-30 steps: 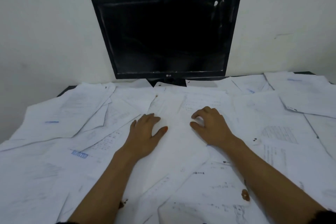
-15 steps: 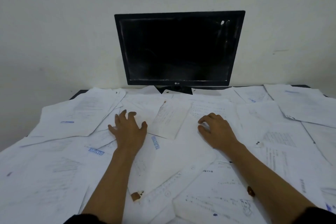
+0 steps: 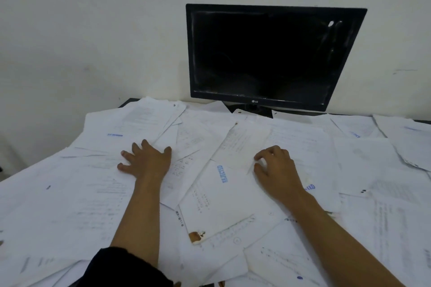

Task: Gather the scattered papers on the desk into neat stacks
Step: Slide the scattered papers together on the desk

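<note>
Dozens of loose white printed paper sheets (image 3: pixel 233 193) cover nearly the whole dark desk top (image 3: pixel 127 101), overlapping at all angles, so no stacks exist yet; I'd judge the job is barely begun. My left hand (image 3: pixel 147 161) lies palm-down w/ fingers splayed flat on the sheets left of centre, holding nothing, prob. pinning or getting ready to drag that cluster inward. My right hand (image 3: pixel 277 170) rests on the centre-right sheets w/ fingers curled, thumb and forefinger close together at a paper's edge; can't tell if they actually pinch it or only touch. Between the hands sits a white sheet stamped REJECTED in blue (image 3: pixel 221 196), tilted, w/ a brown stain at its near corner. Hands are spread apart, I reckon, so both can sweep paper toward the middle at once. Behind, a black flat LG monitor (image 3: pixel 272 53) stands switched off against the off-white wall (image 3: pixel 81 30), its base partly buried by sheets, so those at the back will need sliding out w/ care.
</note>
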Action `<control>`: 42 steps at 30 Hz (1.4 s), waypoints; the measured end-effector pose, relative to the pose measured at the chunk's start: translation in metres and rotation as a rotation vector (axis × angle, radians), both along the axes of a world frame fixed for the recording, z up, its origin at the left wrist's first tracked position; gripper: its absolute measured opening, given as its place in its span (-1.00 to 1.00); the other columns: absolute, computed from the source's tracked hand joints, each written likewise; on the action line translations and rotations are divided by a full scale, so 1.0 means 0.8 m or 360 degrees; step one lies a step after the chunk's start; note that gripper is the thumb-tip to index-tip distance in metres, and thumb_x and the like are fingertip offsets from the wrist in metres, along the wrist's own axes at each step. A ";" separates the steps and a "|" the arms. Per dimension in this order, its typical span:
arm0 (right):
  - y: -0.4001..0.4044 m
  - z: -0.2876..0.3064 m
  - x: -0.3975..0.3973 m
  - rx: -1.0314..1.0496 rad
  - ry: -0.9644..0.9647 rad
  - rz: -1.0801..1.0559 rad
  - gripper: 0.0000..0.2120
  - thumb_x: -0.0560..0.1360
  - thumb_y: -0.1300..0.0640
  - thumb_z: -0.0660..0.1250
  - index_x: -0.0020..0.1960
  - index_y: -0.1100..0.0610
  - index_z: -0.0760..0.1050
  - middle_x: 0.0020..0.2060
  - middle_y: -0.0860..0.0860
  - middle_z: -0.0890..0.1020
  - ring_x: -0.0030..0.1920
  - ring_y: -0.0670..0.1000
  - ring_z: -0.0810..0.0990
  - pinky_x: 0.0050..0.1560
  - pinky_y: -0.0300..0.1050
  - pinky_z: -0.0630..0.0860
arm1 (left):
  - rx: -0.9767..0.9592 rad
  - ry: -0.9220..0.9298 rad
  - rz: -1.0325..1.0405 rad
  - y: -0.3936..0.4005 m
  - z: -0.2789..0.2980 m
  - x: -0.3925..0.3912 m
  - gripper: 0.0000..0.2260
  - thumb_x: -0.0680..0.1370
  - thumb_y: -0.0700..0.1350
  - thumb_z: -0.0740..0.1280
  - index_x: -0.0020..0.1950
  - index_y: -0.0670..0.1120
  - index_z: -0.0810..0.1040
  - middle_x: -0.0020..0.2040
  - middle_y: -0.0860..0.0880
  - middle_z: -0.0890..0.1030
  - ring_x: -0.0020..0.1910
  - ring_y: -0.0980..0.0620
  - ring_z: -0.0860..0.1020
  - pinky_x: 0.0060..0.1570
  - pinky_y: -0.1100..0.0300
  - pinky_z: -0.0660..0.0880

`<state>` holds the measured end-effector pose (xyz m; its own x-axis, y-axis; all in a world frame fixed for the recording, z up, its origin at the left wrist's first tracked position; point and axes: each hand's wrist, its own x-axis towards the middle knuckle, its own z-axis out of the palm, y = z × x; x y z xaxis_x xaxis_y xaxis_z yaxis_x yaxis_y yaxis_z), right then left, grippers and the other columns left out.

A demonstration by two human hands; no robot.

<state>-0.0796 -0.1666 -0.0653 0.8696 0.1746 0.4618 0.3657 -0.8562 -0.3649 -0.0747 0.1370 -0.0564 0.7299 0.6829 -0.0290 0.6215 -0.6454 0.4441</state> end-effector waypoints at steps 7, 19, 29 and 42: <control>-0.014 -0.009 0.004 0.0247 -0.0010 0.0083 -0.87 0.46 0.19 0.40 0.00 0.10 0.59 -0.07 -0.03 0.51 -0.02 0.04 0.48 0.00 -0.02 0.45 | 0.0176 0.0060 -0.0028 -0.003 0.005 0.002 -0.12 0.37 0.50 0.22 0.51 -0.03 0.25 0.46 -0.15 0.26 0.44 -0.27 0.15 0.39 -0.23 0.01; -0.011 -0.005 0.009 0.0229 -0.0018 0.0168 -0.94 0.48 0.20 0.37 -0.05 0.09 0.59 -0.14 -0.03 0.53 -0.08 0.00 0.52 -0.03 -0.06 0.46 | 0.0518 0.0107 -0.0231 -0.016 0.012 0.006 -0.52 0.59 0.26 0.11 0.36 0.03 0.49 0.30 -0.03 0.46 0.30 -0.21 0.33 0.31 -0.12 0.11; -0.010 -0.004 0.008 0.0251 -0.0011 0.0197 -0.94 0.49 0.19 0.37 -0.05 0.09 0.59 -0.14 -0.04 0.54 -0.07 -0.01 0.52 -0.02 -0.06 0.49 | 0.0198 -0.0150 -0.0250 -0.022 0.011 0.007 -0.39 0.56 0.28 0.18 0.52 0.00 0.25 0.55 -0.10 0.17 0.52 -0.19 0.07 0.42 -0.18 -0.04; -0.007 -0.001 0.013 0.0210 -0.0040 0.0217 -0.92 0.50 0.18 0.36 -0.02 0.11 0.58 -0.13 0.00 0.53 -0.07 0.02 0.52 -0.05 0.02 0.51 | 0.0081 -0.0487 -0.0502 -0.056 0.016 -0.005 -0.51 0.58 0.22 0.22 0.41 -0.03 0.42 0.43 -0.07 0.41 0.40 -0.14 0.33 0.34 -0.07 0.24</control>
<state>-0.0693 -0.1722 -0.0658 0.8299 0.2265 0.5099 0.4856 -0.7432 -0.4602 -0.0783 0.0920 -0.0438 0.8727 0.4201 0.2488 0.2353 -0.8084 0.5396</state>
